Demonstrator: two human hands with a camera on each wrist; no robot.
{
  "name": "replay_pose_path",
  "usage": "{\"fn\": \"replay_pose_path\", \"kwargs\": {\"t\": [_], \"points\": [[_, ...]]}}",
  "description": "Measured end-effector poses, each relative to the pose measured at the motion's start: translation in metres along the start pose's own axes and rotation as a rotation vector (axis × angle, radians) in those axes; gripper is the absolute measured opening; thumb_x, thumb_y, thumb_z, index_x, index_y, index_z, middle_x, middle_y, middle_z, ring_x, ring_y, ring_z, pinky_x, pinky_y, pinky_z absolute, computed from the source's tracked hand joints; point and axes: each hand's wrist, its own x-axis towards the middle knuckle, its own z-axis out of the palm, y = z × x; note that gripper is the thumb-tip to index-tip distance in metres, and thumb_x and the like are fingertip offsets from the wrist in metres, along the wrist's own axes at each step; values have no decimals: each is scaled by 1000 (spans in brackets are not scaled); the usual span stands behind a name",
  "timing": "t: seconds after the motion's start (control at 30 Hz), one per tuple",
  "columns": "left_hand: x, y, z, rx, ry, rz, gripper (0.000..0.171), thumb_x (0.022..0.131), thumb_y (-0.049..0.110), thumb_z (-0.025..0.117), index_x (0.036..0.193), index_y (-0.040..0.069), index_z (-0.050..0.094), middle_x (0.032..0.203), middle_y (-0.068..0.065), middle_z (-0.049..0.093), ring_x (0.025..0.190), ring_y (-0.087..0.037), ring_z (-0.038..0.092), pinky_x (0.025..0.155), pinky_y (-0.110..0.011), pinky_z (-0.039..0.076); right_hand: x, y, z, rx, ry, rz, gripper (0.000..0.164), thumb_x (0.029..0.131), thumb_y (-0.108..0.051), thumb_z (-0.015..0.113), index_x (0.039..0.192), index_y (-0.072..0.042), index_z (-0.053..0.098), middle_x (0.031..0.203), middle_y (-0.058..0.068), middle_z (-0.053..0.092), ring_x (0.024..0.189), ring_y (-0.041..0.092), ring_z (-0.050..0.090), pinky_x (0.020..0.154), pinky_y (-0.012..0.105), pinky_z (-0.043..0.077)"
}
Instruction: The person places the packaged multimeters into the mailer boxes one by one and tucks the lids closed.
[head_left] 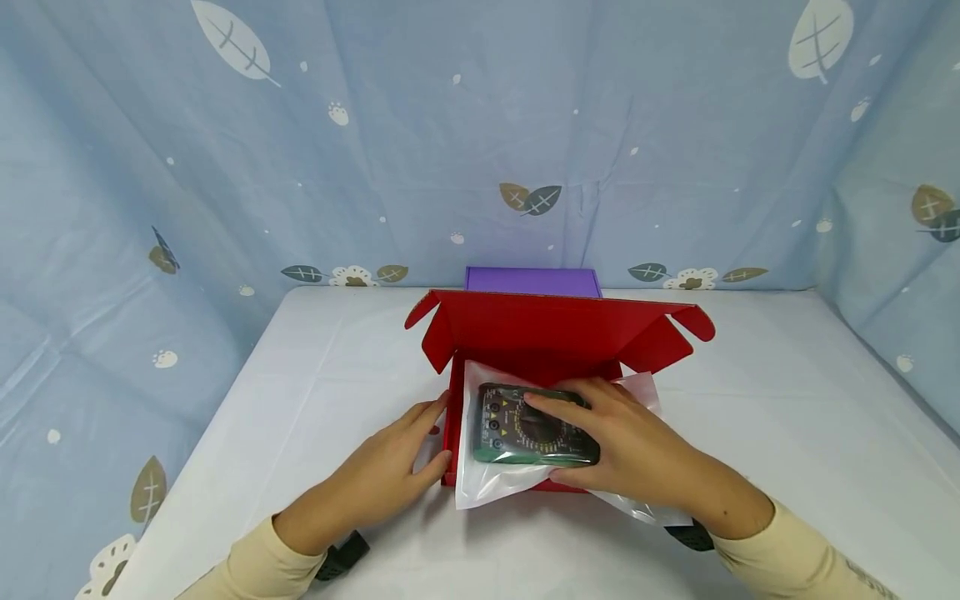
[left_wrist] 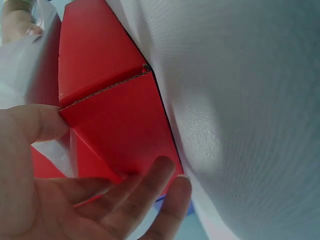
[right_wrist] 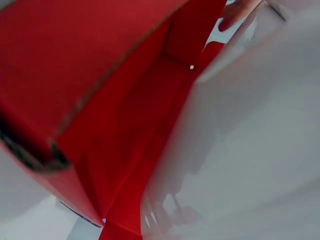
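Observation:
An open red cardboard box (head_left: 450, 454) stands in the middle of the table with its lid (head_left: 536, 325) raised at the back. Over its opening lies a multimeter (head_left: 504, 454), dark-faced with a green edge, inside a clear and white plastic bag (head_left: 476, 492). My right hand (head_left: 637, 442) grips the multimeter through the bag, fingers across its face and thumb at the near edge. At the box's left end, my left hand (head_left: 390, 467) rests with fairly straight fingers along the side wall (left_wrist: 125, 125) and thumb at the front corner. In the right wrist view, the bag (right_wrist: 240, 135) hangs beside the box interior (right_wrist: 145, 110).
Behind the red box sits a purple box (head_left: 532, 282), partly hidden by the raised lid. A white cloth covers the table (head_left: 337, 350). A blue curtain (head_left: 450, 125) with leaf prints hangs at the back and sides.

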Motion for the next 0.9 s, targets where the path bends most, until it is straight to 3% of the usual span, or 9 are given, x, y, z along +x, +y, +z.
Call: {"fn": "replay_pose_path", "kwargs": {"t": [0.2,0.6,0.9], "points": [[0,-1,0,21,-23,-7,69,96,34,63,156,14,35,145,3,54,131,-13,55,105,-39,49,7,4,-3,-1,16,-13,85,71,-45,88,147,-38,49,136,1,57,125,23,53,101,51,49],[1,-4,1,11,-42,19,70,97,34,59,158,13,31,146,1,55,134,-18,54,108,-43,46,24,13,-5,6,18,-36,82,71,-45,89,144,-30,54,134,3,59,125,22,54,99,44,53],[0,-3,1,-2,-59,-27,71,97,36,61,158,16,31,151,1,51,137,-18,52,109,-45,45,31,17,-1,-4,-9,-40,83,71,-42,89,146,-30,53,135,5,57,127,24,52,101,46,51]]}}
